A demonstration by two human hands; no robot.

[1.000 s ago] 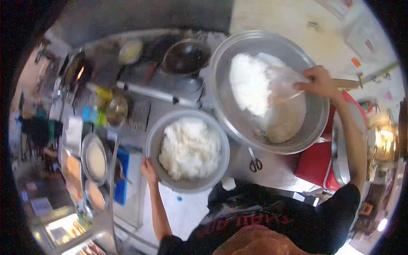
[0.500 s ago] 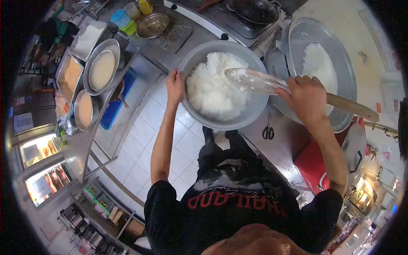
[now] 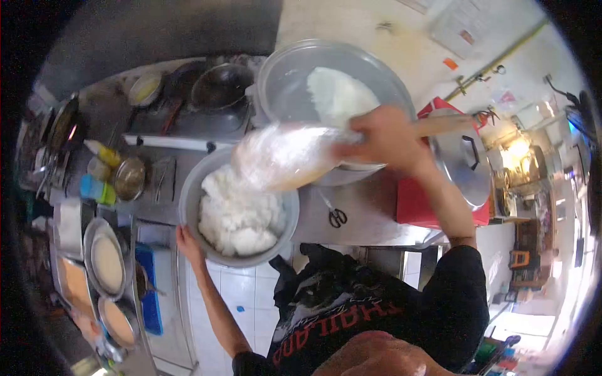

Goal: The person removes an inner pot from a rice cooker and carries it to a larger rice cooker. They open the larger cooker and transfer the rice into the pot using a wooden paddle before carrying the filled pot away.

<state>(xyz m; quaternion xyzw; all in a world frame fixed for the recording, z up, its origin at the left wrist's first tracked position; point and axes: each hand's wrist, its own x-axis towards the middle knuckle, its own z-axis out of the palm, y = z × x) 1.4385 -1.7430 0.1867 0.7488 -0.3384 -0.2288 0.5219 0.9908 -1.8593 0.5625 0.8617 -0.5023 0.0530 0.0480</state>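
My left hand (image 3: 190,245) grips the rim of a round grey metal bowl (image 3: 186,203) at its near left side. A mound of white cooked rice (image 3: 241,216) fills much of the bowl. My right hand (image 3: 392,141) is closed round the wooden handle of a large rice paddle (image 3: 285,156). The paddle's broad blade looks shiny, as if wrapped in clear plastic, and is smeared by motion. It hangs over the bowl's right edge and the gap beside a big metal pot (image 3: 276,75). More white rice (image 3: 342,94) lies in that pot, partly hidden by my right hand.
Scissors (image 3: 337,216) lie on the steel counter (image 3: 370,216) right of the bowl. A red cooler box (image 3: 407,203) with a metal lid (image 3: 467,166) on top stands at the right. Behind is a stove with a black wok (image 3: 221,86). Trays and bowls (image 3: 108,266) stand at the left.
The view has turned right, so the bowl sits lower and further left. The paddle blade has lifted off the rice and swung toward the pot. My left hand stays on the rim.
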